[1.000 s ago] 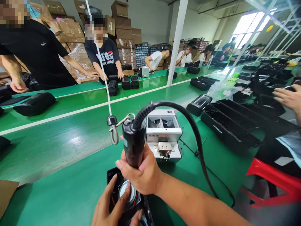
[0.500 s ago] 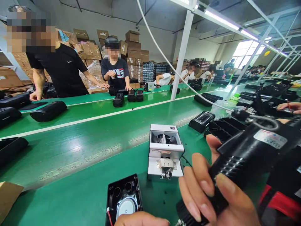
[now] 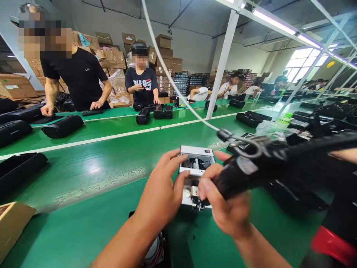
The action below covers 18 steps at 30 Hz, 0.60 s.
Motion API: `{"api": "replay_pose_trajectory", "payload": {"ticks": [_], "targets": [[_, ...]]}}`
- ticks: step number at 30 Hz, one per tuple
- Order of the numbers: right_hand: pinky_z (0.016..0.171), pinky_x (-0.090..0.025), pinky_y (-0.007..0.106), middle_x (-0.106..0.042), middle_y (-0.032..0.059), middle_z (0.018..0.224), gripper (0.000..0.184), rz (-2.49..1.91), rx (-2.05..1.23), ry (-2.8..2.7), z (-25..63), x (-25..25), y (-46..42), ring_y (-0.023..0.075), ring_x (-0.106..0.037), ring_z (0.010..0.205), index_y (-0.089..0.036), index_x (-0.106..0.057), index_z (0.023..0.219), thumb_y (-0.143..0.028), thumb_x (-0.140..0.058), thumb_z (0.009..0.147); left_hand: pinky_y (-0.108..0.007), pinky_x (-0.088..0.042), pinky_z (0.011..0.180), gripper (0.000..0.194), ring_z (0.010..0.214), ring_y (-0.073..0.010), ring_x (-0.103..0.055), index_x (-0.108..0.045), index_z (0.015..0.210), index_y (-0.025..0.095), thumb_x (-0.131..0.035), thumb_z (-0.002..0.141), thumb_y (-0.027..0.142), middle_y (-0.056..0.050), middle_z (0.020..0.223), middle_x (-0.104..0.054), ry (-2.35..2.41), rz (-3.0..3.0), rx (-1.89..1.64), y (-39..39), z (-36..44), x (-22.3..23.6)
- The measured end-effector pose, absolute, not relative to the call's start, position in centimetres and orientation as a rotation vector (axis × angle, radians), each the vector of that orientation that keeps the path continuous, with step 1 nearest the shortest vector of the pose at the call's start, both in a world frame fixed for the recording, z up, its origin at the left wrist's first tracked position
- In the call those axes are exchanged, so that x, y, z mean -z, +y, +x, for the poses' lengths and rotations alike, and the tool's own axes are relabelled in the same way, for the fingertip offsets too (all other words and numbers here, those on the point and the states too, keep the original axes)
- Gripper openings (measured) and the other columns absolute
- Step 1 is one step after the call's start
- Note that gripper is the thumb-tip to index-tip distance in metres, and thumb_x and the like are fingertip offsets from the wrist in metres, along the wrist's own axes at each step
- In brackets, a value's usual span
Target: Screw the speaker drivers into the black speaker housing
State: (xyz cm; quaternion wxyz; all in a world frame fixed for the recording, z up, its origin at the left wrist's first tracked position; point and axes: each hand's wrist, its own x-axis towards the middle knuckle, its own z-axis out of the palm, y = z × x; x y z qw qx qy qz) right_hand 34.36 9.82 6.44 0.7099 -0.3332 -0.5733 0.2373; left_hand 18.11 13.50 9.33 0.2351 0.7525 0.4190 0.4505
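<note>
Green tabletop (image 3: 92, 234) holds up a white machine (image 3: 194, 150). The left hand (image 3: 162, 186), thumb and fingers spread, touches its left side. The right hand (image 3: 231, 208) squeezes a black tool (image 3: 237, 175), whose blurry tip seems to be at the machine's front.

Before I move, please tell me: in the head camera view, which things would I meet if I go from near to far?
Speaker driver, white machine, white line, pair of small black speakers, person in the printed T-shirt, stacked cardboard boxes.
</note>
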Motion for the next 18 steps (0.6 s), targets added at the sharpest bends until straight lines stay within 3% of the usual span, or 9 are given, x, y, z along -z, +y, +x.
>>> {"api": "replay_pose_trajectory", "payload": {"ticks": [4,6,10,15,18], "targets": [[0.056,-0.052,0.032,-0.062,-0.0053,0.076,0.051,-0.856,-0.662,-1.242,33.5,-6.1,10.0,0.0155,-0.057,0.055,-0.028,-0.050,0.138,-0.021,-0.075,0.094,-0.052,-0.059,0.110,0.015,0.141,-0.0280,-0.062,-0.076,0.089,0.032,-0.064,0.098,0.033,-0.006,0.151,-0.063,1.199,2.337,-0.942,8.3,13.0,-7.1],[0.049,-0.049,0.029,-0.059,-0.0065,0.072,0.049,-0.918,-0.834,-1.220,33.3,-6.0,9.4,0.0140,-0.054,0.050,-0.027,-0.051,0.136,-0.026,-0.077,0.095,-0.062,-0.056,0.112,0.002,0.148,-0.0369,-0.055,-0.080,0.086,0.035,-0.080,0.086,0.033,-0.004,0.158,-0.058,1.270,2.481,-0.760,5.5,10.9,-5.0],[0.046,-0.048,0.025,-0.057,-0.0074,0.067,0.048,-0.822,-1.084,-1.111,32.9,-5.9,6.5,0.0122,-0.052,0.047,-0.032,-0.048,0.145,-0.028,-0.071,0.103,-0.064,-0.056,0.112,0.019,0.140,-0.0371,-0.062,-0.082,0.090,0.040,-0.080,0.077,0.027,-0.002,0.151,-0.066,1.533,2.577,-0.878,2.7,9.8,-0.2],[0.042,-0.052,0.027,-0.058,-0.0059,0.069,0.061,-0.559,-1.102,-1.010,31.2,-7.1,2.8,0.0138,-0.052,0.043,-0.047,-0.042,0.154,-0.031,-0.071,0.103,-0.074,-0.043,0.118,0.035,0.153,-0.0410,-0.047,-0.082,0.103,0.037,-0.081,0.069,0.029,-0.010,0.162,-0.055,1.482,2.525,-0.917,2.3,10.0,2.7],[0.043,-0.054,0.031,-0.057,-0.0040,0.067,0.041,-0.577,-1.051,-1.034,30.5,-6.9,1.9,0.0164,-0.054,0.044,-0.044,-0.058,0.140,-0.039,-0.074,0.102,-0.074,-0.045,0.115,0.044,0.157,-0.0412,-0.040,-0.081,0.109,0.037,-0.080,0.068,0.024,-0.012,0.165,-0.050,1.459,2.429,-0.874,2.1,9.6,3.2]]}}
